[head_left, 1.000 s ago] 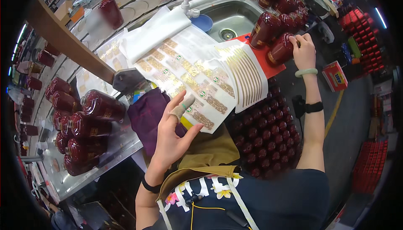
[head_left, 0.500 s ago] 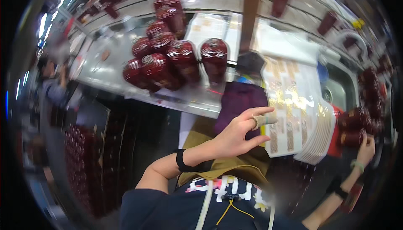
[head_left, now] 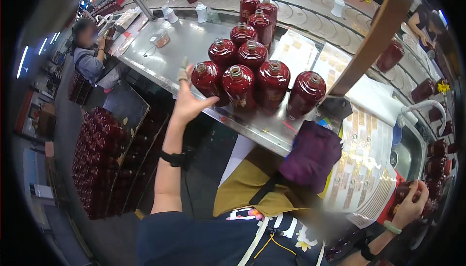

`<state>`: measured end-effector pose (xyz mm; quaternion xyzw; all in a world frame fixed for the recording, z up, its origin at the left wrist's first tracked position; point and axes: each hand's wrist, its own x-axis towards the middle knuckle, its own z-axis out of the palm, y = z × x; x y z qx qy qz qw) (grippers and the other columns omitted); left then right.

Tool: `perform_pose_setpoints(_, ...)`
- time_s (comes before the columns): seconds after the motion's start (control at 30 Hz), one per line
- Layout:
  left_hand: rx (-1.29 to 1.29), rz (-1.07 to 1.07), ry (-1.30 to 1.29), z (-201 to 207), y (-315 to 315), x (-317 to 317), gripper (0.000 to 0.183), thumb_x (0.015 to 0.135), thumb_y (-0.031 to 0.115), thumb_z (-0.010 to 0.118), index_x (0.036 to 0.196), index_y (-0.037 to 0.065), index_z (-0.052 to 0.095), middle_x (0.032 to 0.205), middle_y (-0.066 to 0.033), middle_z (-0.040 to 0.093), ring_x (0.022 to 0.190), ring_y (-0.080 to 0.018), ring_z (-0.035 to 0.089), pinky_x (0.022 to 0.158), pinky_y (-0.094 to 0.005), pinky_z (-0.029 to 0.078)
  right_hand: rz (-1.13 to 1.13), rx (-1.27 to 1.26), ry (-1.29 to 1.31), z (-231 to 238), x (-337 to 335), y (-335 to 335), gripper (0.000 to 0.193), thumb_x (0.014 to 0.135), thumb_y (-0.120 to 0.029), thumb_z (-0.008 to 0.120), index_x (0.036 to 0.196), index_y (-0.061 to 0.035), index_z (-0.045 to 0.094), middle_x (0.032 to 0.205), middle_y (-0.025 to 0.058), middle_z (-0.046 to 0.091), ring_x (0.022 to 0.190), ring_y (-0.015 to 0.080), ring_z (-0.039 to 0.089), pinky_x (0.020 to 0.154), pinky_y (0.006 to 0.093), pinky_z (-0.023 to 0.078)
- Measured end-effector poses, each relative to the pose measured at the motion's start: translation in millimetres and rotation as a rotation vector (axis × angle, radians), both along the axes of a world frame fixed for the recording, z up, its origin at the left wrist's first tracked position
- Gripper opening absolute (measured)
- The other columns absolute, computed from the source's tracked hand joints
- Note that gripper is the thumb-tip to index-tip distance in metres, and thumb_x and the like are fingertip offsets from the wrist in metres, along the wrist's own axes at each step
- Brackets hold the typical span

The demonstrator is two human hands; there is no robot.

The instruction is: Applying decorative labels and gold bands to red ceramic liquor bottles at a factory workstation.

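Several glossy dark red bottles with open clear necks stand grouped on the metal table (head_left: 184,37). Beside the front left red bottle (head_left: 208,79) is my left hand (head_left: 187,104), thumb and fingers spread with nothing in them. A beige cover wraps one of its fingers. Whether that hand touches the glass I cannot tell. Far to the right, my right hand (head_left: 412,208) has its fingers curled round another dark red bottle (head_left: 402,191), partly hidden by the hand. It lies by a red surface at the sheets' edge.
Printed gold label sheets (head_left: 361,156) lie at right, before a steel sink (head_left: 410,152) with a white tap. A purple cloth bundle (head_left: 313,154) sits at the table edge. A brown post (head_left: 371,37) rises behind it. Stacked red bottles (head_left: 97,164) and a seated person (head_left: 92,54) are at left.
My left hand has swung left from above the purple cloth to the front left bottle. My right hand stays at the bottle on the right. The whole view has turned.
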<state>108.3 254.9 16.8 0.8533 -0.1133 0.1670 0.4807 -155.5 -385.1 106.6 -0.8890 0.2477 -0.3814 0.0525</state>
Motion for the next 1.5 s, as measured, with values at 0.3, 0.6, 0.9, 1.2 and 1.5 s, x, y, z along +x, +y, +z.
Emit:
perform_pose_setpoints(0.3, -0.464, 0.263, 0.111, -56, -26, 0, 0.065, 0.071, 0.007, 0.094, 0.126, 0.001, 0.059, 0.114, -0.0085, 0.070, 0.099, -0.0169, 0.069, 0.089, -0.0328, 0.056, 0.291, 0.154, 0.032, -12, 68, 82, 0.005, 0.098, -0.003, 0.069, 0.098, 0.0010, 0.067, 0.089, 0.0034, 0.060, 0.070, 0.0111, 0.048, 0.061, 0.0276, 0.038)
perform_pose_setpoints(0.6, -0.912, -0.487, 0.274, 23, -99, -94, 0.104, 0.082, 0.049, 0.080, 0.160, 0.001, 0.030, 0.147, -0.0217, 0.054, 0.133, -0.0347, 0.059, 0.111, -0.0484, 0.050, 0.871, 0.661, 0.250, -35, 84, 195, 0.061, 0.069, -0.011, 0.095, 0.124, -0.0047, 0.069, 0.103, 0.0098, 0.068, 0.080, 0.0171, 0.059, 0.072, 0.0303, 0.049)
perform_pose_setpoints(0.9, -0.900, -0.516, 0.910, 14, -257, -117, 0.052, 0.105, 0.032, 0.066, 0.141, 0.000, 0.046, 0.127, -0.0114, 0.063, 0.112, -0.0150, 0.064, 0.099, -0.0332, 0.053, 0.842, 0.862, 0.217, -55, 55, 233, 0.119, 0.070, -0.014, 0.093, 0.164, 0.0029, 0.021, 0.131, 0.0275, 0.066, 0.116, 0.0394, 0.070, 0.096, 0.0409, 0.056)
perform_pose_setpoints(1.2, -0.640, -0.454, 0.608, -16, -302, -95, 0.042, 0.107, 0.035, 0.062, 0.125, -0.003, 0.058, 0.119, -0.0122, 0.065, 0.106, -0.0152, 0.062, 0.091, -0.0316, 0.053, 0.727, 0.810, 0.181, -73, 65, 205, 0.118, 0.069, -0.014, 0.096, 0.163, 0.0034, 0.027, 0.121, 0.0204, 0.072, 0.111, 0.0299, 0.072, 0.097, 0.0379, 0.055)
perform_pose_setpoints(1.5, -0.548, -0.495, 0.642, -18, -294, -78, 0.039, 0.111, 0.031, 0.055, 0.132, -0.002, 0.057, 0.124, -0.0101, 0.065, 0.110, -0.0141, 0.061, 0.098, -0.0307, 0.049, 0.947, 0.639, 0.313, -89, 73, 130, 0.079, 0.079, -0.021, 0.090, 0.149, -0.0092, 0.056, 0.129, 0.0140, 0.071, 0.103, 0.0280, 0.069, 0.093, 0.0361, 0.053)
